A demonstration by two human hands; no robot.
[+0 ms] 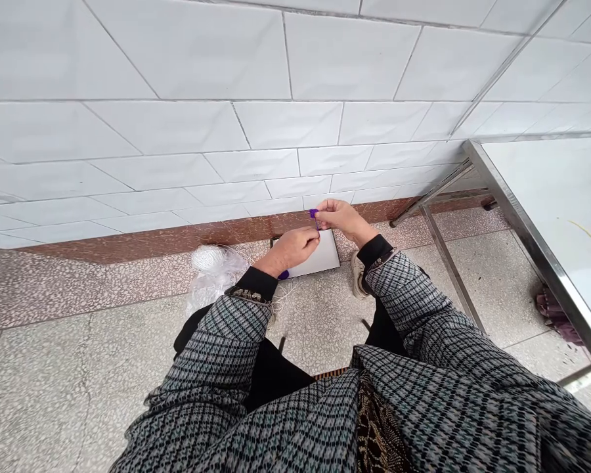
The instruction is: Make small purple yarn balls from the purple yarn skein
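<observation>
My right hand (345, 221) pinches a small purple piece of yarn work (314, 213) between thumb and fingertips, in front of the wall's foot. A short purple strand runs down from it to my left hand (293, 249), whose fingers are closed on the yarn. Whether a hook or needle is in either hand is too small to tell. Partly hidden under my left wrist, a bit of purple yarn (284, 274) shows at the edge of a shallow white box (325, 256) with a dark rim on the floor below my hands.
A ball of white yarn (209, 258) and a clear plastic bag (211, 286) lie on the speckled floor to the left, with loose white strands around. A white-tiled wall (276, 125) rises in front. At right stands a metal-framed table (546, 210). A shoe (358, 276) shows beside the box.
</observation>
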